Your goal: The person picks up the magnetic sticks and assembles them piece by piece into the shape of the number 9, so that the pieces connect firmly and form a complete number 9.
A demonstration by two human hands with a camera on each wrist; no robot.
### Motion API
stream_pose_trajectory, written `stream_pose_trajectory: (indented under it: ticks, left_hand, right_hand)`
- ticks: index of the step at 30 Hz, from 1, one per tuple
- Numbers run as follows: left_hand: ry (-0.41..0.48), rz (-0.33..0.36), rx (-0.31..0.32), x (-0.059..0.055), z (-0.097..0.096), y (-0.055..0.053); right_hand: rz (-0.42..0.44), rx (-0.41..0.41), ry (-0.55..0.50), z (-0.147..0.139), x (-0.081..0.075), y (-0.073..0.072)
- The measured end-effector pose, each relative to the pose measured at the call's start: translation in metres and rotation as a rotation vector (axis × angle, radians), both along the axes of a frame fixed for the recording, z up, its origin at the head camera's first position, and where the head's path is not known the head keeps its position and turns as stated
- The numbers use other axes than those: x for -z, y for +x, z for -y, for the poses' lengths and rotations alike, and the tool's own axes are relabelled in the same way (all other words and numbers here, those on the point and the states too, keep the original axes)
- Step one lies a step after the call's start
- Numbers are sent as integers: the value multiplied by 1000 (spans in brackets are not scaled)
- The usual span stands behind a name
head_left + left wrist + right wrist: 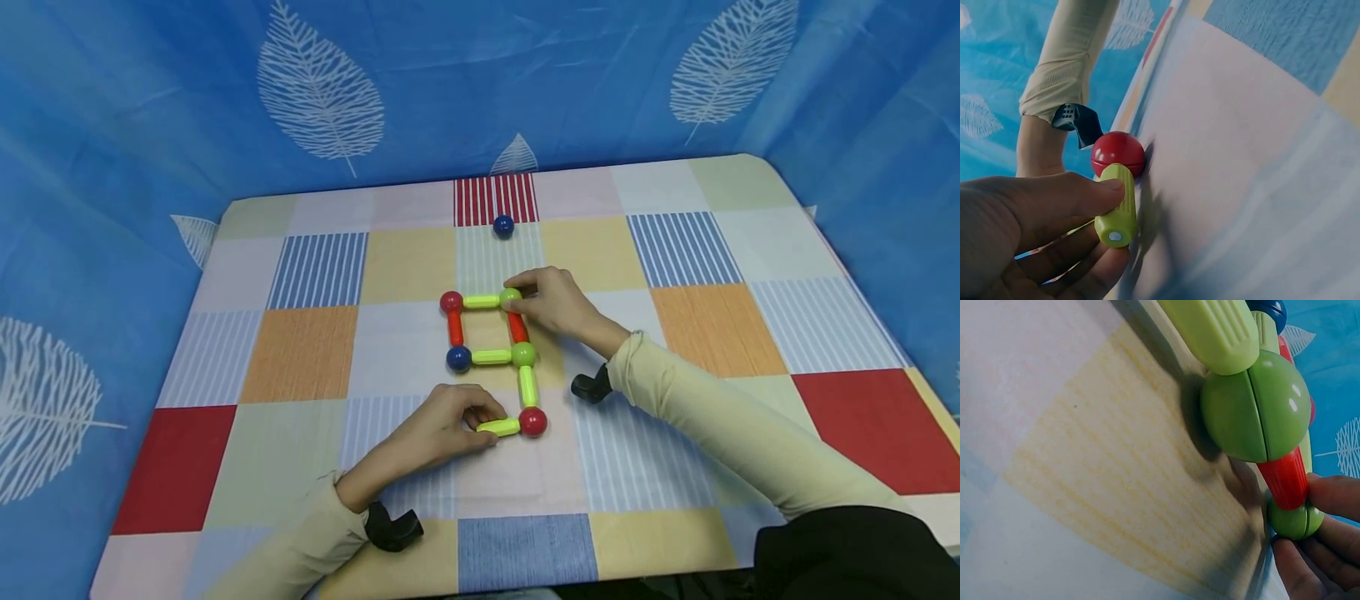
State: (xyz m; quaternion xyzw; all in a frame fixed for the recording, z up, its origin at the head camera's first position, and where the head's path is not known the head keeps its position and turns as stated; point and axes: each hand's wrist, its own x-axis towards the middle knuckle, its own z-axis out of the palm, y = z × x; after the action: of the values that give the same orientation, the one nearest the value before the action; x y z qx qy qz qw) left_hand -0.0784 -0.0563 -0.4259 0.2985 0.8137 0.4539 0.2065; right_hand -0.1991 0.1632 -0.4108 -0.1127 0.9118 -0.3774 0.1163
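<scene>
My left hand (442, 421) pinches a yellow-green rod (498, 427) between thumb and fingers. The rod's far end meets a red ball (533, 422); its free end shows a small pale tip in the left wrist view. Another yellow-green rod (528, 387) links that red ball to a green ball (523, 354), one corner of a square of rods and balls. My right hand (558, 305) grips the square's far right green ball (510, 297), beside a red rod (1285, 480). A second red ball (451, 302) and a blue ball (460, 359) form the left corners.
A loose blue ball (503, 227) lies near the back of the table. A patchwork cloth (300, 354) covers the table. Blue curtains (450, 75) with white leaves hang around its back and sides. Black wrist straps (393, 529) stick out below the cuffs.
</scene>
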Motion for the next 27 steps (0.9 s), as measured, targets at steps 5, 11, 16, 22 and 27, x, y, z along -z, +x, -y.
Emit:
stream_pose_trajectory:
  ticks: [5, 11, 16, 22, 27]
  left_hand:
    - [1, -24, 2, -3, -1, -2]
    - [5, -16, 14, -2, -1, -3]
    - [-5, -34, 6, -2, 1, -3]
    - [5, -19, -6, -2, 3, -4]
    - [8, -20, -6, -5, 6, -4]
  right_hand:
    - [8, 3, 1, 1, -1, 0]
    - [12, 4, -1, 1, -2, 0]
    - [7, 1, 2, 0, -1, -1]
    - [13, 3, 10, 0, -2, -1]
    - [20, 1, 9, 0, -3, -1]
